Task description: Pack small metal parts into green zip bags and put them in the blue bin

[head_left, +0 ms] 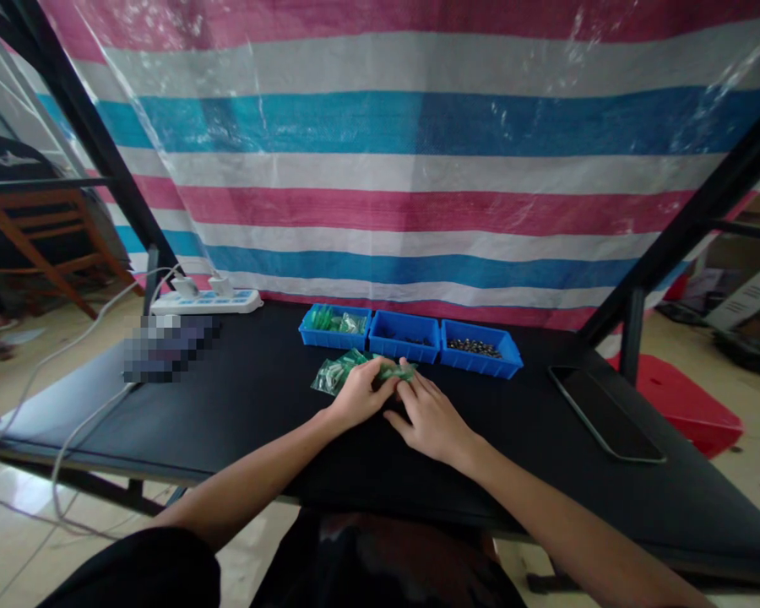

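Note:
My left hand [362, 393] has its fingers closed on a small green-and-clear plastic packet [393, 369] above the black tabletop. From the other side, my right hand [436, 419] meets it, with fingertips at the packet's right end and the thumb apart and pointing left. The fingers partly cover the packet, so its contents cannot be made out. Several similar green-and-clear packets [333, 373] lie in a loose pile just left of and behind my left hand.
Behind the hands stand three joined blue bins: the left bin [333, 339] holds green packets, the middle bin [402, 348] dark small parts, the right bin [481, 365] small metal pieces. A phone [608, 415] lies right. A power strip [209, 301] and a blurred dark object [168, 348] lie left.

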{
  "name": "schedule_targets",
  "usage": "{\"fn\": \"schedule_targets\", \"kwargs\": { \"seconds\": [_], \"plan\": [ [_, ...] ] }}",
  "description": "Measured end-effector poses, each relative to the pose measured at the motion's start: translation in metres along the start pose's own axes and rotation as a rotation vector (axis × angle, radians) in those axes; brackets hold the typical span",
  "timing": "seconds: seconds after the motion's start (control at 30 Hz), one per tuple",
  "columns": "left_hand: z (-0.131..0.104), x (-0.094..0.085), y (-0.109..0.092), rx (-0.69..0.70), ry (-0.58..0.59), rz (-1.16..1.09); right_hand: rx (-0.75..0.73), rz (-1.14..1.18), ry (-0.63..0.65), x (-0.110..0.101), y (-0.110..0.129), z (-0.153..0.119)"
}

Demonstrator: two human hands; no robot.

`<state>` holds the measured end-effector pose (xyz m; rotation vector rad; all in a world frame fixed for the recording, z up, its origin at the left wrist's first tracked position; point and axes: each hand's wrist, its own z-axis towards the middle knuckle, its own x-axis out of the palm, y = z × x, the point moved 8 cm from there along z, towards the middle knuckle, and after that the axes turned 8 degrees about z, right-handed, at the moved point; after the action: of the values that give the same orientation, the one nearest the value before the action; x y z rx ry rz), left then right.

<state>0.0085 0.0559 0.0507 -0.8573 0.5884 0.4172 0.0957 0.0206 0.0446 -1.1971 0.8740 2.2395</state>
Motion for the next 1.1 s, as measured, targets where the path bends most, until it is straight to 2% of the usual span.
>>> {"fn": "schedule_targets", "kwargs": {
  "seconds": [0.13, 0.27, 0.33, 0.5, 0.73, 0.9, 1.1],
  "plan": [
    [0.001, 0.003, -0.001, 0.068, 0.058, 0.004, 0.011, -0.009, -0.073, -0.015, -0.007, 0.001],
    [0.001, 0.006, 0.001, 0.107, 0.066, -0.003, 0.045, 0.034, -0.065, -0.016, -0.014, 0.001],
    [0.002, 0.006, 0.002, 0.115, 0.050, -0.009, 0.095, 0.122, -0.076, -0.013, -0.020, 0.001],
    [0.004, 0.003, 0.004, 0.134, -0.013, -0.033, 0.177, 0.485, -0.211, -0.014, -0.036, 0.001],
    [-0.001, -0.002, -0.001, 0.178, -0.065, -0.058, 0.222, 0.702, -0.290, -0.008, -0.044, 0.003],
    [-0.001, -0.003, 0.007, 0.114, -0.108, -0.105, 0.254, 0.731, -0.347, -0.002, -0.051, 0.009],
    [0.002, -0.002, 0.028, -0.058, -0.198, -0.261, 0.276, 0.583, -0.500, -0.021, -0.070, 0.015]
  ]
}}
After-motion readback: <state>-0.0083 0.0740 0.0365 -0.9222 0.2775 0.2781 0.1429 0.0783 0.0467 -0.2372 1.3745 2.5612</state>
